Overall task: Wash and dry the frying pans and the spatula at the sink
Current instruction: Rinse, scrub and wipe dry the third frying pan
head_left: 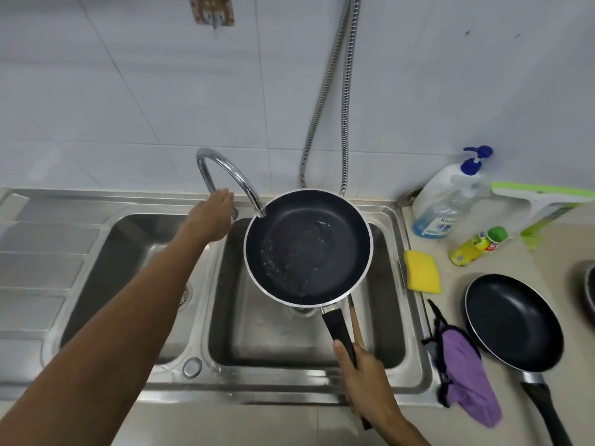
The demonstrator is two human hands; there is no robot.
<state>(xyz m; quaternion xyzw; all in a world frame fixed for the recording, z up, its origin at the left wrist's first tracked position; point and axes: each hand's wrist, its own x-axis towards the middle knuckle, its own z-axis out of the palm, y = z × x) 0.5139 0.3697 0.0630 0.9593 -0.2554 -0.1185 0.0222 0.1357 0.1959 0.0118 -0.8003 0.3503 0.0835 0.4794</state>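
**Sink station, contents from your edge to the wall**

Your right hand (367, 378) is closed around the black handle of the frying pan (307, 247), thumb laid along the top; you hold that pan level over the right basin (257, 333) of the stainless double sink, its spout-side rim just under the tap outlet. Droplets and a thin film of water sit on its dark coating. A wooden-handled utensil (356, 329), likely the spatula, lies beside the pan handle; its head is hidden beneath the pan.

On the beige counter (515, 423) to your right: a purple cloth (467, 371) with a black trim draped at the sink's edge, and a second frying pan (513, 321) resting flat, handle pointing toward you. Beyond these, a yellow sponge (422, 272), a small yellow-green bottle (478, 246) lying tilted, a clear pump bottle of blue liquid (447, 204), and a green-and-white squeegee (547, 201).

Your left arm crosses the left basin (128, 252); the left hand (211, 217) reaches behind the curved chrome faucet (231, 175), fingers at its base. You cannot tell how firmly they grip.

Farthest: white wall tiles (128, 91), a braided metal hose (344, 91) hanging down, and a small fixture (212, 11) mounted high up.
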